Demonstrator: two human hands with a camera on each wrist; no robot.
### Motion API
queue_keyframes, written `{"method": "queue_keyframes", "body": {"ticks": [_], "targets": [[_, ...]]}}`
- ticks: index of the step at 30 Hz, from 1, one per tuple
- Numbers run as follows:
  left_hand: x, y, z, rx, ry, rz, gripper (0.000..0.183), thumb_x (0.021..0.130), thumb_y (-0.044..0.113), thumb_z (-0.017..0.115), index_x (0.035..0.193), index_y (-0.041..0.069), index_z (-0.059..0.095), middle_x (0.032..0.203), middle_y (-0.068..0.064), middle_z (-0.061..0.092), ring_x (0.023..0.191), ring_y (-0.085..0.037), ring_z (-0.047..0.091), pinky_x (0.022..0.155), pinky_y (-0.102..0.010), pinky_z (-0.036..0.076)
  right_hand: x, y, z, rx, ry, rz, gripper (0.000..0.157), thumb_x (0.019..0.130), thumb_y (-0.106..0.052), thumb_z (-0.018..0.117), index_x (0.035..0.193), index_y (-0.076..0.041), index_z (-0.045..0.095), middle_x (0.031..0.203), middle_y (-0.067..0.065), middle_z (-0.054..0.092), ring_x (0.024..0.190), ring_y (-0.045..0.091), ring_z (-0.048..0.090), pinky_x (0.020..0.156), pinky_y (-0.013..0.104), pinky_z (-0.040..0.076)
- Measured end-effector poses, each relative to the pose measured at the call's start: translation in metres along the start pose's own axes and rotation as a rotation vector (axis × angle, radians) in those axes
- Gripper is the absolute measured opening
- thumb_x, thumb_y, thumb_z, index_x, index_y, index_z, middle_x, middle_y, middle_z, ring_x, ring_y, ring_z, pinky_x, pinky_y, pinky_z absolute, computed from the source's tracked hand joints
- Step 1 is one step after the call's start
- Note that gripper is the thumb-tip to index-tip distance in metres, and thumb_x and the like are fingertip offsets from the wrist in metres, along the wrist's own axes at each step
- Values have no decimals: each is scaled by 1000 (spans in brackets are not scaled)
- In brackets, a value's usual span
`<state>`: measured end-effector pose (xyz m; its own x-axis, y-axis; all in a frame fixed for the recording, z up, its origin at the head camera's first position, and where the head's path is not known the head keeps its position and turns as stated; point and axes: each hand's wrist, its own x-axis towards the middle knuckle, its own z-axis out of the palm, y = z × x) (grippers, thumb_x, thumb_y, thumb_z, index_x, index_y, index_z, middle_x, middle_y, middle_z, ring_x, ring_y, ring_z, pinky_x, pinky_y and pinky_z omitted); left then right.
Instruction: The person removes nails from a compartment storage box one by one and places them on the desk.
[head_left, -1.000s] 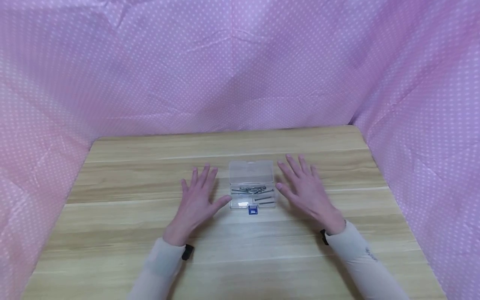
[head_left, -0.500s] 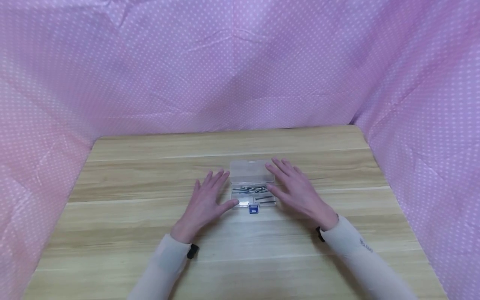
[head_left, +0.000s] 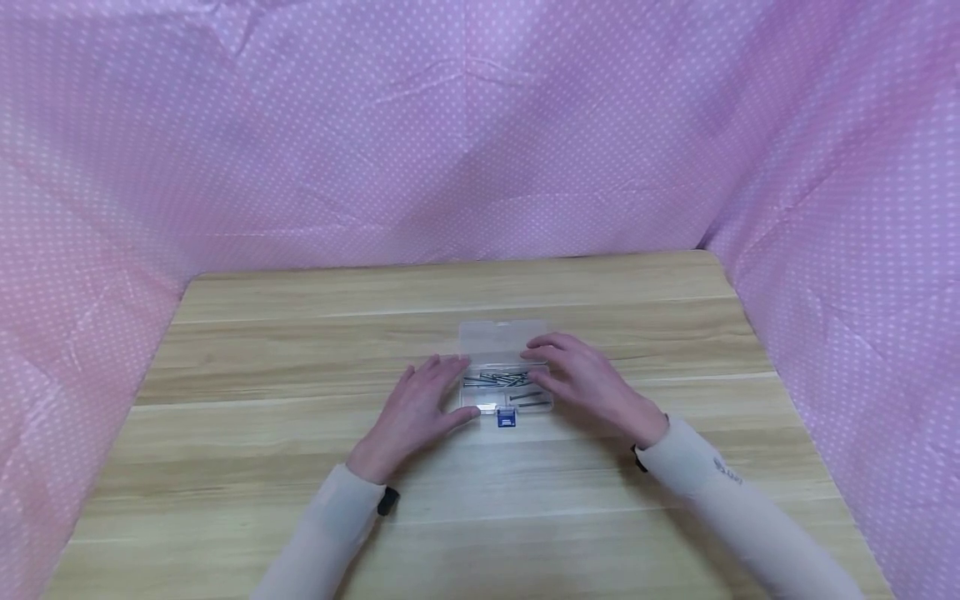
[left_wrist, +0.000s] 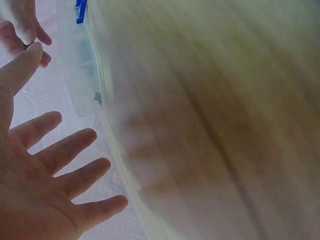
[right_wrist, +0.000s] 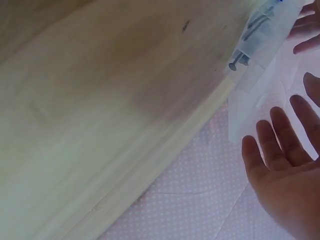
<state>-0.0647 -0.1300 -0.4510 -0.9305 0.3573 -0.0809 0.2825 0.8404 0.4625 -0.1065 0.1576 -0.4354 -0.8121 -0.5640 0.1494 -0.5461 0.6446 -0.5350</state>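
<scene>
Nearest you are your pale sleeves [head_left: 318,529]. Next, your left hand [head_left: 416,410] has its fingers spread apart, and your right hand [head_left: 591,386] has its fingers a little bent. Both hands are holding nothing. They are at both sides of a clear box [head_left: 483,400] on the wooden surface [head_left: 480,517]; I can't tell if they touch it. A blue clasp [head_left: 506,418] is at its front. Metal pins [head_left: 501,380] lie inside, most in the back part. The lid [head_left: 497,340] is folded back behind them. Farthest is pink dotted cloth [head_left: 465,158].

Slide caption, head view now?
Left hand and right hand at an open clear box of nails or screws on a table.
</scene>
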Motion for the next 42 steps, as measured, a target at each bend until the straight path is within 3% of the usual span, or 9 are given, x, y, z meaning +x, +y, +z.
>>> {"method": "queue_keyframes", "body": {"ticks": [9,15,27,42], "targets": [[2,-1,2,6,6,21,73,91,51,75,151,17,54,149,-11,57,139,-35,50,117,-55,38,6,5,3,-24,-2,-97,19,89,-13,83,107,-9,80,105,3,65,96,20,60,85,40,54],[2,-1,1,5,-16,-10,72,92,52,75,151,16,54,148,-10,58,138,-32,51,116,-52,40,10,7,5,-18,-41,-72,15,89,-12,83,104,-12,81,98,0,61,89,16,53,78,33,49],[4,-1,0,5,-29,-27,73,91,52,76,150,16,55,140,-12,63,131,-32,57,111,-50,45,17,9,8,-2,-128,-14,15,90,-11,81,105,-14,81,96,-3,56,89,16,49,78,32,43],[7,-4,0,-5,-14,-15,71,89,51,79,147,15,58,142,-11,63,133,-31,56,112,-50,44,23,14,9,-97,-140,-93,15,85,-13,85,100,-17,83,91,-5,56,86,17,48,78,34,41]]}}
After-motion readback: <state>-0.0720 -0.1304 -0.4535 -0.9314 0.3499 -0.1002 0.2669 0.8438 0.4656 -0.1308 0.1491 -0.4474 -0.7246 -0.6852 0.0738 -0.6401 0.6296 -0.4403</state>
